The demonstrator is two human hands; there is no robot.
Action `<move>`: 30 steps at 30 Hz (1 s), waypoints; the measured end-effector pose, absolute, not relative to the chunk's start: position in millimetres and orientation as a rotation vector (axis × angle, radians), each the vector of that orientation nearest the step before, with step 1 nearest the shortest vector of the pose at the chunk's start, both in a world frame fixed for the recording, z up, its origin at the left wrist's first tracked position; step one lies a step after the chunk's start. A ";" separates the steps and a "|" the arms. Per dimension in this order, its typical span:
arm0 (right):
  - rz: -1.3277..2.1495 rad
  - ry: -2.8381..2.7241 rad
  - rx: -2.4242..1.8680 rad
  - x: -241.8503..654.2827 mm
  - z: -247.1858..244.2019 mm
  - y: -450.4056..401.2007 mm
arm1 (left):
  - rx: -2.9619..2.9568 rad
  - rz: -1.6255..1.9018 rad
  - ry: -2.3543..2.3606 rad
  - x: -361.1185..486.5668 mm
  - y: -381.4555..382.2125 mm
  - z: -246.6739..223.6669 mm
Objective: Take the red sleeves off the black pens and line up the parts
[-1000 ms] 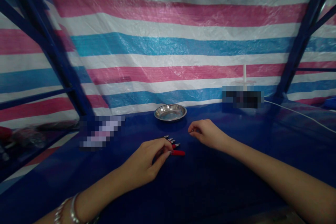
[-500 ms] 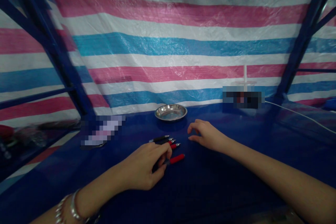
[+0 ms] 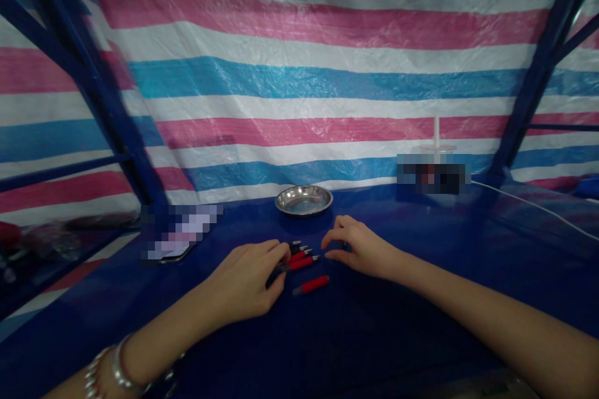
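Observation:
Several red and black pens lie close together on the blue table (image 3: 393,330). My left hand (image 3: 255,274) is over their left ends, its fingers curled with a gap between thumb and forefinger; whether it grips the red pen (image 3: 302,263) there is hidden. Nearer to me, another red pen (image 3: 315,285) lies apart and untouched. Just right of the pen tips hovers my right hand (image 3: 358,246), thumb and fingers parted, nothing between them. A shiny oval metal dish (image 3: 304,201) sits behind the pens.
A blurred-out flat item (image 3: 185,234) lies at the left of the table. At the back right stands a cup with a straw (image 3: 437,134), partly pixelated, and a white cable (image 3: 528,197) runs rightward. Blue metal posts and a striped sheet (image 3: 327,87) bound the back.
My left hand has moved left and slightly up, off the nearest red pen and onto the grouped pens. My right hand has shifted a little left, closer to the pen tips.

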State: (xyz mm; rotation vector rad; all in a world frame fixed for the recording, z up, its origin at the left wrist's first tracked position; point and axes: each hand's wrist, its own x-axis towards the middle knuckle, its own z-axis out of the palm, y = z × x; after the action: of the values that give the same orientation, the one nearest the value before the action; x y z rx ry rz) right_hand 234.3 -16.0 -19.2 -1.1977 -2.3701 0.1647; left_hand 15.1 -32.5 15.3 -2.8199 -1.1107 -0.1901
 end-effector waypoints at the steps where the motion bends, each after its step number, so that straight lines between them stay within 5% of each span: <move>1: 0.167 -2.370 -1.194 234.3 -19.2 -15.8 | -2.815 -0.172 -1.106 15.1 -32.1 15.1; 30: 0.278 -2.404 -1.039 233.8 -7.7 -19.6 | -2.736 -0.250 -1.182 20.6 -30.2 8.2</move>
State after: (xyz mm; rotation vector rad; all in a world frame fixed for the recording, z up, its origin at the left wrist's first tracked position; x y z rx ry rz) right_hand 233.8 -19.6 -7.7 -1.0389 -2.4040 0.2781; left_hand 20.6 -30.2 8.2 -2.7364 -1.1820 -0.2499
